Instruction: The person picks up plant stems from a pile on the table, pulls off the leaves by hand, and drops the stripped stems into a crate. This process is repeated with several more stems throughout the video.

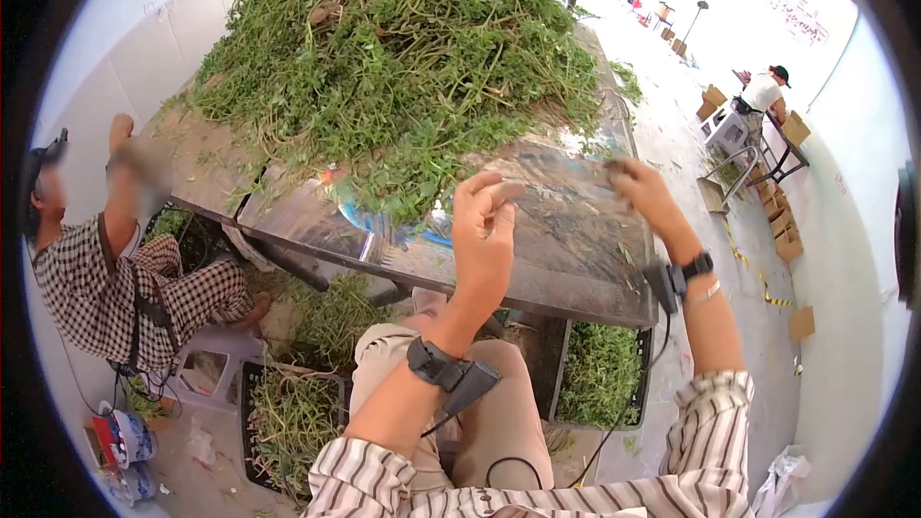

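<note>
Over the near part of the dark table (pixel 576 230), my left hand (pixel 484 230) is raised with its fingers curled together in a pinch. What it holds, if anything, does not show clearly. To its right, my right hand (pixel 648 197) is also closed, its fingertips bent inward and somewhat smeared by motion; I cannot make out what is between them. A large heap of green leafy stems (pixel 403 67) covers most of the tabletop just beyond my hands. Both wrists wear black straps with small devices.
A black crate of green leaves (pixel 600 374) stands below right, and a crate of stems (pixel 293 422) below left. At the left, a person in a checked outfit (pixel 106 278) sits on a stool. Another person (pixel 766 96) is among cardboard boxes far right.
</note>
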`<state>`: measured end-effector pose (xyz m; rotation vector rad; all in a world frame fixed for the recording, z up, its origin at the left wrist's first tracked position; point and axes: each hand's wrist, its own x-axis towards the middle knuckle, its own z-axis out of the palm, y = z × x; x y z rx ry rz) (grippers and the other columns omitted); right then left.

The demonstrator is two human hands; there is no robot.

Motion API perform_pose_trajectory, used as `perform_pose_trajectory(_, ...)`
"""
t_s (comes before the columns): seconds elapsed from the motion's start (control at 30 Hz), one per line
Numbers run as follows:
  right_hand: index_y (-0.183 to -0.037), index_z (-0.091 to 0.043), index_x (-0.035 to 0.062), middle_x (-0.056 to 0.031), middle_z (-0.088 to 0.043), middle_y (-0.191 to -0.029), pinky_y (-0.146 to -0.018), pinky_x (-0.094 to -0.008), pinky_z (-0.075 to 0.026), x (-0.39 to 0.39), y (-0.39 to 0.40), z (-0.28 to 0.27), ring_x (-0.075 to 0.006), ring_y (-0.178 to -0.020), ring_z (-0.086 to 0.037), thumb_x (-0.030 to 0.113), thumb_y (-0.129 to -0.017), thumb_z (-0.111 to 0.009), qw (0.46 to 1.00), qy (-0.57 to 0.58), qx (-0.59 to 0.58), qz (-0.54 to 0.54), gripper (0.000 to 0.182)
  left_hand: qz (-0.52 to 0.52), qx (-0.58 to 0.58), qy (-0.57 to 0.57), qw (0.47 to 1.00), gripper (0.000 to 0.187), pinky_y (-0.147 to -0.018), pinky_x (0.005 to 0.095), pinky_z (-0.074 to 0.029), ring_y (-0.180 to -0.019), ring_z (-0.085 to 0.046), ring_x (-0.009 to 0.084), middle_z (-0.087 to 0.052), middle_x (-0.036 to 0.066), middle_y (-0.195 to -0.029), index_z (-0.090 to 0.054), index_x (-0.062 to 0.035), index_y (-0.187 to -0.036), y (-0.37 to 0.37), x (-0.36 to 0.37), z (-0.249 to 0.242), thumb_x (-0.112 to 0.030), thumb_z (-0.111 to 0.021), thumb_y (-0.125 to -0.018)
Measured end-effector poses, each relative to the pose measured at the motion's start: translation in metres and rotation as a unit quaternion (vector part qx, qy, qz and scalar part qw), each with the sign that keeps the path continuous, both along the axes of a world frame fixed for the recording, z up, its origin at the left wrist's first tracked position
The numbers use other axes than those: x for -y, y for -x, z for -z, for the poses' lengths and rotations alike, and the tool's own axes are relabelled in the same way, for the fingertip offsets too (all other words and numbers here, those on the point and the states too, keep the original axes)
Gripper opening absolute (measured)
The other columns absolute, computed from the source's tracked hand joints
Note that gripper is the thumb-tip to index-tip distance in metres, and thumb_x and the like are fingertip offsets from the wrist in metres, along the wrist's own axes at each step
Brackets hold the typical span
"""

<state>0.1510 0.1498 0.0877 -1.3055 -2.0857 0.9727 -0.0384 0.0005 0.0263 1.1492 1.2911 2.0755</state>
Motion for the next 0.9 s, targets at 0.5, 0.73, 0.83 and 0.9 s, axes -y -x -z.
perform_pose_trajectory(0.5, -0.141, -0.011, 0.0043, -0.0222, -0.018, -0.143, -0.099, -0.0393, -0.035, -0.184, 0.16, 0.041, -0.0381, -0.125, -0.034, 0.007, -0.066, -0.066, 0.97, -0.129, 0.202, 0.034, 0.093, 0.021, 0.02, 0.068, 0.997, 0.019, -0.075, 0.0249, -0.042, -0.089, -0.049, 0.012, -0.045, 0.005, -0.112, -0.062, -0.0042, -0.1, 0.001, 0.001, 0.0, -0.001, -0.05, -0.085)
perform_pose_trajectory(0.73, -0.131, -0.04, 0.006, -0.0209, -0.048, -0.125, -0.09, -0.0416, -0.043, -0.184, 0.139, 0.065, -0.036, -0.111, -0.049, 0.014, -0.079, -0.052, 0.948, -0.202, 0.23, 0.083, 0.054, 0.018, 0.026, 0.051, 0.998, 0.019, -0.075, 0.0241, -0.043, -0.085, -0.051, 0.0125, -0.045, 0.004, -0.113, -0.062, -0.0026, -0.099, 0.005, 0.001, 0.008, 0.0, -0.047, -0.087)
perform_pose_trajectory(0.83, -0.113, -0.059, 0.0091, -0.0191, -0.059, -0.108, -0.084, -0.0421, -0.045, -0.166, 0.134, 0.066, -0.0367, -0.098, -0.056, 0.015, -0.078, -0.049, 0.94, -0.25, 0.219, 0.079, 0.036, 0.02, 0.032, 0.051, 0.998, 0.02, -0.073, 0.0241, -0.043, -0.084, -0.051, 0.0116, -0.046, 0.004, -0.113, -0.062, -0.0021, -0.099, 0.003, 0.0, 0.002, 0.001, -0.047, -0.087)
perform_pose_trajectory(0.9, -0.112, -0.059, 0.0092, -0.0186, -0.059, -0.108, -0.084, -0.0417, -0.046, -0.152, 0.129, 0.061, -0.0359, -0.098, -0.056, 0.015, -0.077, -0.049, 0.943, -0.224, 0.238, 0.064, 0.037, 0.017, 0.04, 0.06, 0.997, 0.019, -0.072, 0.0246, -0.043, -0.083, -0.05, 0.0103, -0.046, 0.003, -0.113, -0.062, -0.0017, -0.099, 0.002, -0.002, 0.0, 0.001, -0.047, -0.087)
